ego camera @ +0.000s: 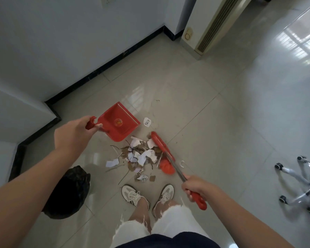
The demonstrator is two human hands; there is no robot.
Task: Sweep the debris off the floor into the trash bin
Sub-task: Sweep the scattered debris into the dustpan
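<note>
Pale glossy floor tiles [195, 83] meet a white wall with a black skirting, and the debris pile [141, 156] lies on them just ahead of the person's shoes [134, 195]. Taking that pile as the landmark: the red dustpan [119, 123] hangs just beyond it and to its left, apparently lifted and tilted off the floor, gripped at the handle by the left hand [73, 135] with fingers curled tight. The broom [162, 151] stands against the pile's right edge, its shaft and red grip enclosed by the right hand [195, 187]. A black-lined trash bin [68, 192] sits nearer the person and to the pile's left.

The dustpan looks empty. I cannot see into the bin; only its dark bag shows.

Risks, as I judge them: if the pan's lip does not sit flat on the tile, scraps will slide underneath. A hard stroke could scatter light paper across the slick floor. One paper scrap [147, 122] lies apart beyond the pile, beside the pan, and a small white curl [182, 163] lies right of the broom; both are easily missed. Thin twigs may catch in the bristles.
</note>
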